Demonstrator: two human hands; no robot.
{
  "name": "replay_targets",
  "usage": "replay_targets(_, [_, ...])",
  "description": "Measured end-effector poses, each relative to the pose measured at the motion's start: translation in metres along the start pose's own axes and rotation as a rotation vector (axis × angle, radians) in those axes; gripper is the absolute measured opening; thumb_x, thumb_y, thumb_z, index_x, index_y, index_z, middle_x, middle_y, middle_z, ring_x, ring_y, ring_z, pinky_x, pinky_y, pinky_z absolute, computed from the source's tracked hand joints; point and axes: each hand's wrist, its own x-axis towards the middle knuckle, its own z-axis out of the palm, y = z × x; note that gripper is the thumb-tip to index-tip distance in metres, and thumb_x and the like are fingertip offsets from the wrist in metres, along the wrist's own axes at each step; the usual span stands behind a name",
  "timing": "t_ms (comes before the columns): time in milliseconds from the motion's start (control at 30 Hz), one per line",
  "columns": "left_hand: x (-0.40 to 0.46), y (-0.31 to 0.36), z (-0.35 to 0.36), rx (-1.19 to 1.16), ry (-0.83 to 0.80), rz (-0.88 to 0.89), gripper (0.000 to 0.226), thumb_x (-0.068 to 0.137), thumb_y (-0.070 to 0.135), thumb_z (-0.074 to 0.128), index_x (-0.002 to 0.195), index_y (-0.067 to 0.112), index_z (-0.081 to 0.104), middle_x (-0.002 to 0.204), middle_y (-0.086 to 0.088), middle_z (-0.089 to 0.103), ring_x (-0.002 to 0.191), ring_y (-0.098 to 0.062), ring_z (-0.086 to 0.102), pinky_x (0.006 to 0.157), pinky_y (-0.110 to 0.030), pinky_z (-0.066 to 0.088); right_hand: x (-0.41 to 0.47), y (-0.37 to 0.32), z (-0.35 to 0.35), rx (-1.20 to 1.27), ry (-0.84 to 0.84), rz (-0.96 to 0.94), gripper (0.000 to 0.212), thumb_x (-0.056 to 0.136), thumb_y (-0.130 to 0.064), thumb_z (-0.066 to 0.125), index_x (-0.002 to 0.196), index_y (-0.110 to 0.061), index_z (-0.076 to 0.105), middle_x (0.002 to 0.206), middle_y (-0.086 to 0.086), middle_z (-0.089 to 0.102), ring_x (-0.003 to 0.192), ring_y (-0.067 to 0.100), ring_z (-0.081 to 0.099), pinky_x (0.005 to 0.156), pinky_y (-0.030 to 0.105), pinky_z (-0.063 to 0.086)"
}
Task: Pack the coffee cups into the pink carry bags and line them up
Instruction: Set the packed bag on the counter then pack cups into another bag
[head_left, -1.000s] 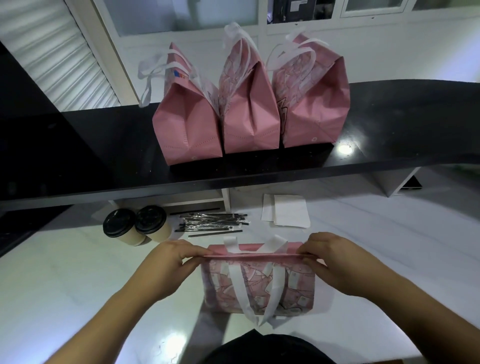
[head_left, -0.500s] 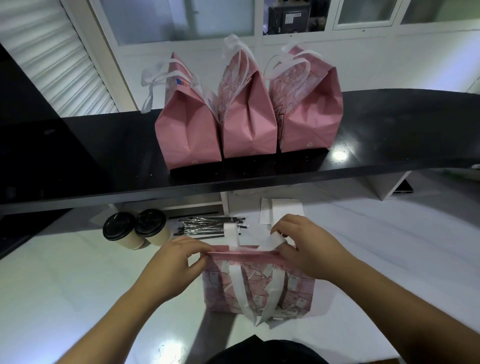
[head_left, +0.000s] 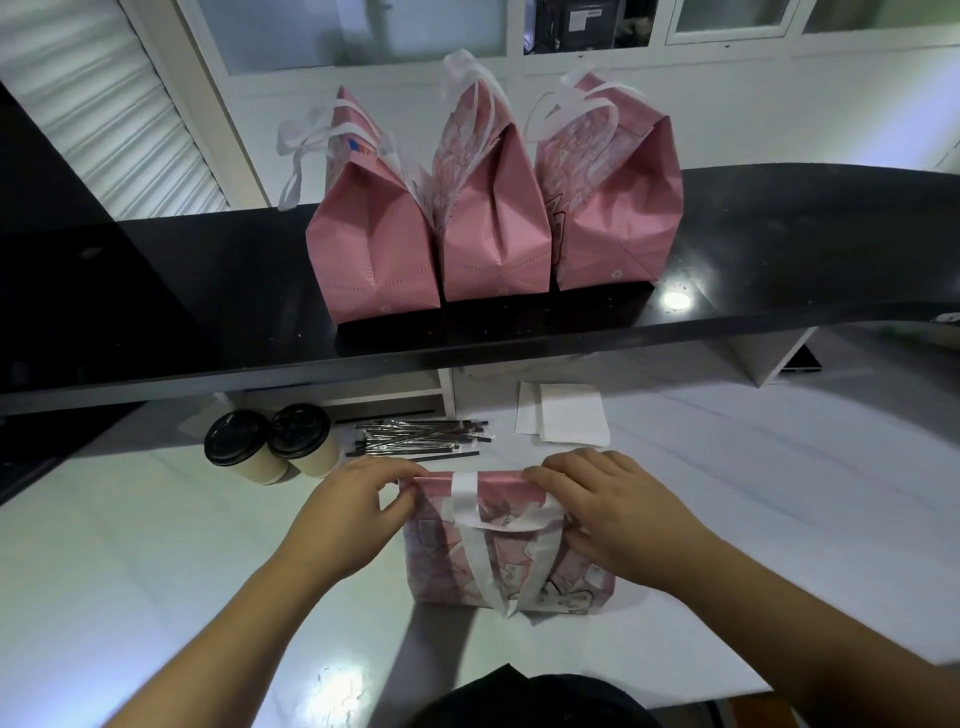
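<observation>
Pinching pink bag rim, both hands curled

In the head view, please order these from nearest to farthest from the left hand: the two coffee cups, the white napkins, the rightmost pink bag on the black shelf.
From the left hand:
1. The two coffee cups, just beyond it to the left on the white counter.
2. The white napkins, farther right, beyond the bag being held.
3. The rightmost pink bag, up on the black shelf at the back.
</observation>
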Motion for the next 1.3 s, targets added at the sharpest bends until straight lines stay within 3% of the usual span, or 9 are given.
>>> replay_targets(200, [0.001,0.007,0.002,-0.048,0.006,-0.04,0.026,0.096,0.029,0.066,0.11,0.05,0.074,0.098,0.043,0.064,0.097,0.011,0.059,0.075,-0.013,0.044,0.005,-0.01,-0.007,0.049,0.067,0.109,0.05,0.074,-0.019,0.085,0.12,-0.027,0.069,0.108,-0.007,0.072,0.095,0.018,0.067,0.08,0.033,0.058])
replay_targets(367, [0.007,0.027,0.002,-0.095,0.007,-0.015,0.032,0.096,0.033,0.065,0.112,0.06,0.066,0.101,0.056,0.055,0.102,0.019,0.053,0.071,-0.006,0.042,0.002,-0.001,-0.029,0.078,-0.066,0.177,0.038,0.091,-0.017,0.066,0.125,-0.031,0.07,0.111,-0.008,0.07,0.102,0.017,0.065,0.08,0.035,0.059])
replay_targets(533, [0.023,0.067,0.007,-0.226,0.029,0.095,0.043,0.097,0.034,0.065,0.135,0.051,0.056,0.131,0.042,0.046,0.114,0.017,0.052,0.082,0.001,0.043,-0.02,0.019,-0.069,0.094,-0.113,0.297,0.027,0.092,-0.02,0.06,0.113,-0.031,0.072,0.103,-0.01,0.068,0.089,0.014,0.063,0.076,0.032,0.058])
replay_targets(700, [0.045,0.129,0.014,-0.316,-0.004,0.229,0.045,0.094,0.036,0.063,0.134,0.052,0.049,0.134,0.028,0.045,0.12,0.002,0.055,0.087,-0.009,0.048,-0.053,0.058,-0.141,0.056,-0.048,0.497,0.007,0.091,-0.026,0.067,0.092,-0.028,0.073,0.082,-0.013,0.065,0.074,0.008,0.063,0.071,0.03,0.061])
replay_targets(867, [0.077,0.206,0.019,-0.36,-0.047,0.402,0.043,0.093,0.031,0.066,0.131,0.046,0.053,0.125,0.03,0.046,0.115,0.0,0.054,0.086,-0.01,0.044,-0.078,0.106,-0.226,0.086,0.106,0.652,0.013,0.091,-0.03,0.074,0.079,-0.032,0.071,0.066,-0.012,0.066,0.059,0.007,0.066,0.053,0.023,0.059])
replay_targets(967, [0.101,0.253,0.017,-0.39,-0.079,0.475,0.041,0.093,0.042,0.061,0.131,0.051,0.049,0.125,0.032,0.046,0.117,0.001,0.054,0.088,-0.009,0.045,-0.078,0.135,-0.27,0.047,0.226,0.695,0.012,0.092,-0.031,0.073,0.08,-0.029,0.075,0.066,-0.011,0.068,0.058,0.007,0.065,0.052,0.02,0.056])
replay_targets(1033, [0.119,0.282,0.017,-0.44,-0.097,0.477,0.041,0.091,0.048,0.058,0.129,0.059,0.047,0.128,0.032,0.047,0.119,0.001,0.055,0.092,-0.014,0.05,-0.072,0.155,-0.295,0.016,0.313,0.701,0.018,0.091,-0.028,0.069,0.075,-0.025,0.073,0.064,-0.009,0.067,0.056,0.011,0.062,0.05,0.029,0.053])
replay_targets(1167, [0.157,0.327,0.022,-0.481,-0.121,0.455,0.048,0.085,0.056,0.058,0.131,0.061,0.047,0.127,0.037,0.049,0.121,0.007,0.055,0.098,-0.018,0.051,-0.043,0.202,-0.327,-0.058,0.389,0.729,0.036,0.092,-0.023,0.061,0.057,-0.017,0.054,0.06,0.005,0.058,0.053,0.021,0.052,0.046,0.028,0.032])
replay_targets(1300, [0.196,0.355,0.03,-0.531,-0.149,0.366,0.067,0.079,0.063,0.06,0.143,0.054,0.042,0.146,0.018,0.051,0.123,0.016,0.051,0.105,-0.021,0.05,-0.004,0.249,-0.337,-0.045,0.44,0.791,0.032,0.093,-0.02,0.061,0.063,-0.012,0.055,0.062,0.007,0.055,0.055,0.021,0.051,0.047,0.027,0.032])
